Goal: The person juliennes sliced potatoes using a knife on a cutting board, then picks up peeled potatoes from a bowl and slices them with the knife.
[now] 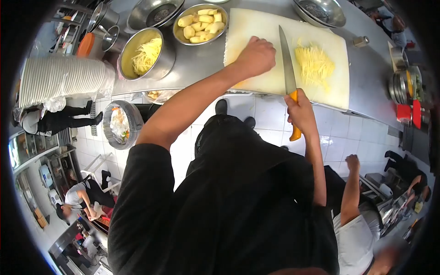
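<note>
My right hand [302,112] grips the orange handle of a long kitchen knife [288,62]. Its blade lies over the white cutting board [247,27], pointing away from me. To the left of the blade, my left hand [256,56] rests on the board with its fingers curled; whatever is under or in them is hidden. A heap of thin pale-yellow shreds [315,66] sits on the board to the right of the blade. Beyond my left forearm, a metal pot [167,57] holds more yellow shreds [147,56]. Peeled yellow pieces [201,26] fill a steel bowl behind it.
Steel bowls [153,13] [323,11] stand along the counter's back. A small metal container [361,41] is right of the board. Stacked white containers [64,80] are at left, above a lined waste bin [120,124]. Another person [355,233] is close at lower right; others work farther off.
</note>
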`<move>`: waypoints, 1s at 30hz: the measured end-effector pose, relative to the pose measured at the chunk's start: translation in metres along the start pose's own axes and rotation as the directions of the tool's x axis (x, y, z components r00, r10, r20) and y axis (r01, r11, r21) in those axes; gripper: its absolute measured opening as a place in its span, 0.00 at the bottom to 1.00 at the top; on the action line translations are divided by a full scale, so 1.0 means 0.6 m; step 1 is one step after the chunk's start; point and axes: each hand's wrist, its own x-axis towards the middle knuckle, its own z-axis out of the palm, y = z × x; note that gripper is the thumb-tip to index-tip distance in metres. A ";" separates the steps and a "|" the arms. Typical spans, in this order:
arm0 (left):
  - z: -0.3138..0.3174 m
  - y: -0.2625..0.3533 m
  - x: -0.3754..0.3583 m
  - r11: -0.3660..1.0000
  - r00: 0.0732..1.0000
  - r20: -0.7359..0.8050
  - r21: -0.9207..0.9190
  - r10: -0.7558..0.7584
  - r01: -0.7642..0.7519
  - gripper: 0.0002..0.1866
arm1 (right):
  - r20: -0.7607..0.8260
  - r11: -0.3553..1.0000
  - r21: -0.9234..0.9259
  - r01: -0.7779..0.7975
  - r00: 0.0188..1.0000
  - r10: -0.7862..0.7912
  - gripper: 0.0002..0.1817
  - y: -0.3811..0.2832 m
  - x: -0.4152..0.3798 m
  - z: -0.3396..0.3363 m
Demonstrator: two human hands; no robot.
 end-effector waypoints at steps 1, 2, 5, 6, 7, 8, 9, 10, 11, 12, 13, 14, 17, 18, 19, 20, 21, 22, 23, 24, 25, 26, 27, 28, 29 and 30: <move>-0.004 -0.010 0.002 0.991 0.995 -0.070 -0.122 -0.065 0.056 0.06 | 0.003 1.000 0.003 0.013 1.000 -0.013 0.12 -0.003 -0.003 -0.003; -0.008 -0.018 0.003 0.963 0.982 -0.127 -0.247 -0.139 0.104 0.06 | 0.006 1.000 0.000 0.007 1.000 -0.007 0.12 -0.004 -0.005 -0.004; -0.053 -0.029 0.003 0.716 0.899 -0.010 -0.608 -0.439 0.343 0.09 | 0.013 1.000 -0.004 -0.005 1.000 0.005 0.13 -0.003 -0.006 -0.005; -0.074 -0.030 0.002 0.615 0.855 0.060 -0.668 -0.516 0.418 0.10 | 0.015 1.000 0.000 -0.007 1.000 0.007 0.13 -0.002 -0.005 -0.004; -0.093 -0.033 -0.001 0.640 0.852 0.075 -0.626 -0.519 0.445 0.11 | 0.018 1.000 0.005 -0.007 1.000 0.007 0.13 -0.002 -0.003 -0.002; -0.098 -0.041 -0.005 0.671 0.866 0.025 -0.620 -0.500 0.406 0.10 | 0.019 1.000 -0.004 -0.006 1.000 0.006 0.13 -0.004 -0.003 -0.002; -0.102 -0.049 -0.007 0.700 0.878 -0.023 -0.614 -0.479 0.366 0.10 | 0.020 1.000 -0.014 -0.008 1.000 0.008 0.13 -0.005 -0.005 -0.002; -0.106 -0.055 -0.009 0.727 0.888 -0.072 -0.605 -0.455 0.324 0.09 | 0.019 1.000 -0.024 -0.009 1.000 0.009 0.14 -0.007 -0.005 -0.003; -0.108 -0.056 -0.014 0.762 0.901 -0.090 -0.573 -0.424 0.301 0.08 | 0.019 1.000 -0.025 -0.011 1.000 0.011 0.14 -0.007 -0.006 -0.002; -0.112 -0.054 -0.019 0.794 0.914 -0.107 -0.540 -0.392 0.278 0.07 | 0.019 1.000 -0.027 -0.013 1.000 0.013 0.14 -0.008 -0.006 -0.002; -0.116 -0.054 -0.024 0.824 0.925 -0.122 -0.506 -0.360 0.254 0.06 | 0.020 0.999 -0.029 -0.015 1.000 0.015 0.14 -0.009 -0.007 -0.002; -0.107 -0.059 -0.036 0.905 0.962 -0.179 -0.408 -0.206 0.118 0.05 | 0.019 0.999 -0.035 -0.009 1.000 0.009 0.13 -0.009 -0.007 -0.001; -0.068 -0.062 -0.099 0.974 0.990 -0.098 -0.190 0.106 -0.123 0.08 | 0.013 0.999 -0.041 -0.002 1.000 0.002 0.13 -0.006 -0.005 0.001; -0.060 -0.064 -0.116 0.973 0.988 -0.122 -0.201 0.094 -0.117 0.08 | 0.007 0.999 -0.036 -0.004 1.000 0.004 0.13 -0.004 -0.005 0.002; -0.053 -0.066 -0.130 0.970 0.986 -0.144 -0.213 0.084 -0.114 0.08 | 0.000 1.000 -0.029 -0.007 1.000 0.007 0.13 -0.002 -0.006 0.004; -0.045 -0.068 -0.138 0.968 0.984 -0.163 -0.227 0.073 -0.110 0.08 | -0.006 0.999 -0.047 -0.006 1.000 0.006 0.14 -0.005 -0.009 0.004; -0.048 -0.063 -0.138 0.970 0.980 -0.193 -0.230 0.039 -0.084 0.09 | -0.009 0.998 -0.066 -0.006 1.000 0.006 0.14 -0.010 -0.014 0.003; -0.052 -0.059 -0.139 0.971 0.975 -0.223 -0.232 0.000 -0.053 0.09 | -0.008 0.996 -0.089 -0.004 1.000 0.003 0.15 -0.012 -0.019 0.003; -0.056 -0.055 -0.140 0.973 0.965 -0.258 -0.232 -0.039 -0.023 0.09 | -0.016 0.992 -0.121 0.032 0.999 -0.034 0.15 -0.002 -0.017 0.006; -0.057 -0.048 -0.141 0.967 0.960 -0.259 -0.250 -0.109 0.042 0.09 | -0.024 0.986 -0.151 0.070 0.997 -0.075 0.16 0.009 -0.015 0.011; -0.055 -0.036 -0.141 0.957 0.950 -0.259 -0.271 -0.177 0.104 0.09 | -0.033 0.978 -0.181 0.106 0.993 -0.114 0.16 0.016 -0.013 0.013; -0.051 -0.028 -0.138 0.942 0.935 -0.257 -0.292 -0.243 0.165 0.09 | -0.027 0.974 -0.192 0.118 0.992 -0.126 0.16 0.020 -0.013 0.015; -0.045 -0.023 -0.131 0.939 0.932 -0.260 -0.299 -0.253 0.172 0.09 | -0.021 0.970 -0.205 0.131 0.990 -0.138 0.17 0.013 -0.016 0.019; -0.038 -0.020 -0.124 0.935 0.928 -0.262 -0.306 -0.264 0.179 0.09 | -0.014 0.966 -0.217 0.142 0.989 -0.148 0.17 0.006 -0.021 0.024; -0.033 -0.020 -0.119 0.931 0.925 -0.265 -0.313 -0.273 0.186 0.10 | 0.003 0.964 -0.238 0.123 0.992 -0.126 0.17 -0.002 -0.020 0.027; -0.031 -0.021 -0.115 0.929 0.929 -0.239 -0.308 -0.283 0.204 0.10 | 0.006 0.961 -0.243 0.132 0.991 -0.135 0.17 -0.006 -0.017 0.033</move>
